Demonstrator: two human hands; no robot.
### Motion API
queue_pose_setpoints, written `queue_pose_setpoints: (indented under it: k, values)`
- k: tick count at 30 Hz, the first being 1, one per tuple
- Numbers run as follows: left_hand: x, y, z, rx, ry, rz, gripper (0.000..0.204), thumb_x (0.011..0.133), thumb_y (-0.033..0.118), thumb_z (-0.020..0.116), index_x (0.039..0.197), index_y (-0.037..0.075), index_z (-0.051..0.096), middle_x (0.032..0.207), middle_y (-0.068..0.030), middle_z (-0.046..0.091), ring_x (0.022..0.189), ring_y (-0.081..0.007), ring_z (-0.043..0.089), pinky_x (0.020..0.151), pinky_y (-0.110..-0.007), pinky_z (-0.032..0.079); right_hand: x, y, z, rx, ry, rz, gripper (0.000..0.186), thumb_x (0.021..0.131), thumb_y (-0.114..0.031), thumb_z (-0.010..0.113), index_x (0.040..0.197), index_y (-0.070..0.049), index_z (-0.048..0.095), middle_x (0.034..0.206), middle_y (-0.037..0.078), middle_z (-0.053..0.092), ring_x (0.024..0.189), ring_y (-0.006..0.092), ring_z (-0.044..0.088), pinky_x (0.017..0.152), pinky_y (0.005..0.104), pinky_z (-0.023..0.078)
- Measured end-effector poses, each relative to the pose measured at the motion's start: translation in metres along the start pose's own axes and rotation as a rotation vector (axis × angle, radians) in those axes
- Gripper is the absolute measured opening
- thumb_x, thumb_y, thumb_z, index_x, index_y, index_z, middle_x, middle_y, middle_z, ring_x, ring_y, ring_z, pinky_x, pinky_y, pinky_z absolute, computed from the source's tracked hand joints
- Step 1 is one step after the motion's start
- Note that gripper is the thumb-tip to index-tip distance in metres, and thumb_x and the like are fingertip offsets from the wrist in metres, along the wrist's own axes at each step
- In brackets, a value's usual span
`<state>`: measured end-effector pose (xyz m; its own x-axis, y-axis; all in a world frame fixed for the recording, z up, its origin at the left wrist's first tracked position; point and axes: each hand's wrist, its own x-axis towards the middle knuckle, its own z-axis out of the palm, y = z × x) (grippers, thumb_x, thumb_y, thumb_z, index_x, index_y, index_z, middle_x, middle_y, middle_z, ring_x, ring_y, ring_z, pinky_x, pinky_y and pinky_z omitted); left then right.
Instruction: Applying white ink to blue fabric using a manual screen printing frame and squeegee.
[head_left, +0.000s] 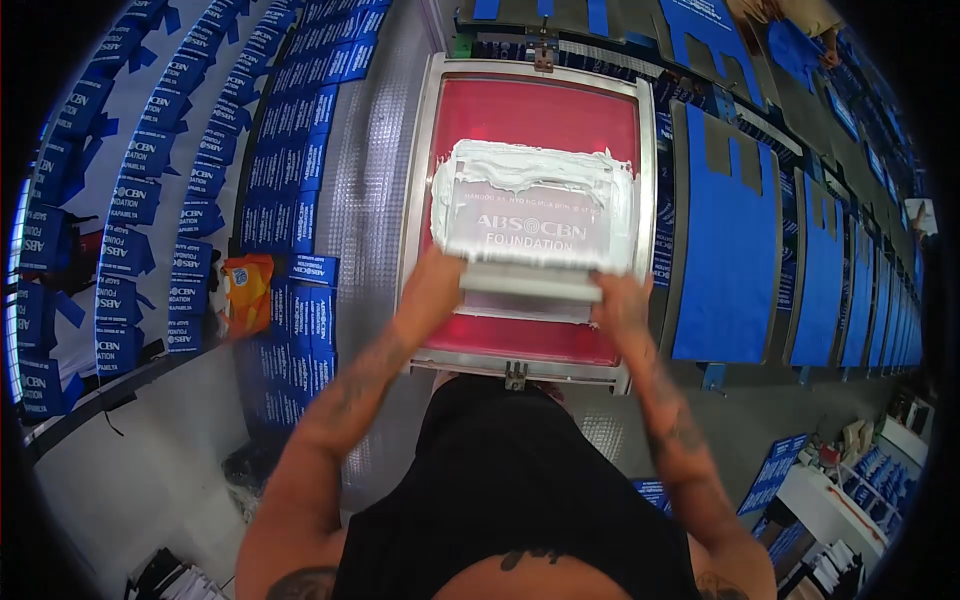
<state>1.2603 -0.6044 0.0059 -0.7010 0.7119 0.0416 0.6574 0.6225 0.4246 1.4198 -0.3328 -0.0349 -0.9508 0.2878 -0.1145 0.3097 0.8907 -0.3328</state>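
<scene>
Gripping squeegee (530,284) ends, my left hand (433,288) and right hand (621,302) clenched; probably light, stiff, best held there; paint (545,162) ahead of hands likely slippery

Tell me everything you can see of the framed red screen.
The framed red screen is rectangular, its frame silvery and metal-looking. It lies roughly flat, longer front to back. Thick white paste edges a pale, lettered central panel. Metal fittings sit at both ends. The left hand and right hand hold a blurred pale bar across it.
</scene>
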Motion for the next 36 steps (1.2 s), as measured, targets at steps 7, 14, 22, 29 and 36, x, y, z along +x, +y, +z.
queue_pose_setpoints:
  k: [7,14,22,29,36]
  values:
    - [0.221,-0.040,-0.047,0.208,-0.253,0.061,0.024,0.066,0.013,0.067,0.085,-0.003,0.071,0.086,-0.0241,0.068,0.083,-0.0373,0.066,0.079,-0.041,0.053,0.213,0.043,-0.075,0.037,-0.108,-0.153,0.042,0.066,-0.024,0.073,0.106,-0.012,0.070,0.090,0.017,0.069,0.084,0.0360,0.067,0.076,0.0388,0.053]
    - [0.276,-0.036,-0.097,0.174,-0.539,0.131,0.047,0.062,0.029,0.080,0.092,-0.006,0.069,0.087,-0.0236,0.068,0.083,-0.0356,0.067,0.076,-0.041,0.052,0.232,0.040,-0.135,0.360,-0.181,-0.173,0.055,0.060,-0.017,0.077,0.112,-0.005,0.064,0.099,0.015,0.069,0.096,0.0301,0.064,0.088,0.0354,0.046]
    - [0.236,-0.050,-0.053,0.270,-0.187,0.049,0.049,0.069,0.025,0.078,0.108,-0.002,0.063,0.110,-0.0206,0.063,0.103,-0.0351,0.060,0.091,-0.043,0.046,0.267,0.012,-0.104,-0.018,-0.324,-0.068,0.051,0.062,-0.024,0.071,0.111,-0.012,0.068,0.097,0.015,0.070,0.097,0.0321,0.065,0.087,0.0398,0.049]
    - [-0.033,-0.011,-0.021,-0.997,-1.144,-0.168,0.030,0.093,0.031,0.058,0.098,0.004,0.068,0.089,-0.0071,0.068,0.083,-0.0146,0.063,0.074,-0.031,0.051,0.211,-0.032,-0.076,-0.001,-0.036,-0.156,0.033,0.076,-0.034,0.068,0.104,-0.015,0.067,0.093,0.015,0.069,0.091,0.0342,0.066,0.081,0.0447,0.051]
    - [-0.164,0.067,0.099,-1.244,-0.615,-1.032,0.054,0.100,0.044,0.039,0.091,-0.001,0.066,0.074,-0.0070,0.061,0.051,-0.0105,0.048,0.046,-0.024,0.038,0.253,-0.012,-0.079,0.004,-0.023,-0.260,0.040,0.071,-0.031,0.072,0.106,-0.011,0.068,0.095,0.017,0.069,0.092,0.0338,0.065,0.082,0.0439,0.050]
